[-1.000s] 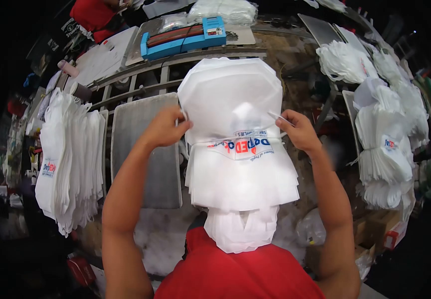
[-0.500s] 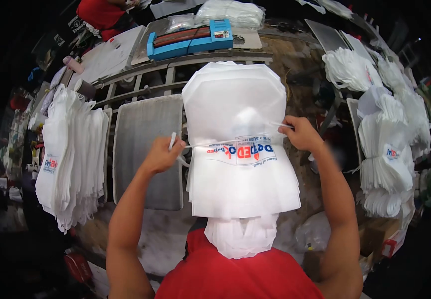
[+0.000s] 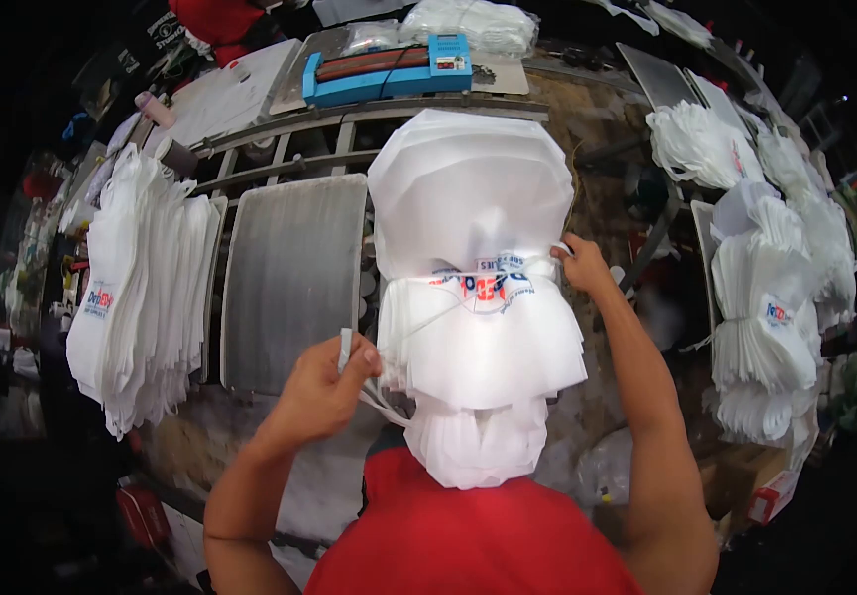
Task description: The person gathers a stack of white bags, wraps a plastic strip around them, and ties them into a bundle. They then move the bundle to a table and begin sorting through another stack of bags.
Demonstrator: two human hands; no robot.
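The left grip (image 3: 354, 359) pinches a white strip (image 3: 346, 345) just beside the bag stack (image 3: 483, 347); the right grip (image 3: 562, 251), seemingly pinched on more strip, is at the opposite edge.

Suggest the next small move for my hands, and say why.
Probably draw the left hand, pinching a narrow white strip, gently outward while the right hand anchors at the waist of the stacked white fabric bags: the stack is gathered there, and a thin cord slants across it. No knot is discernible.
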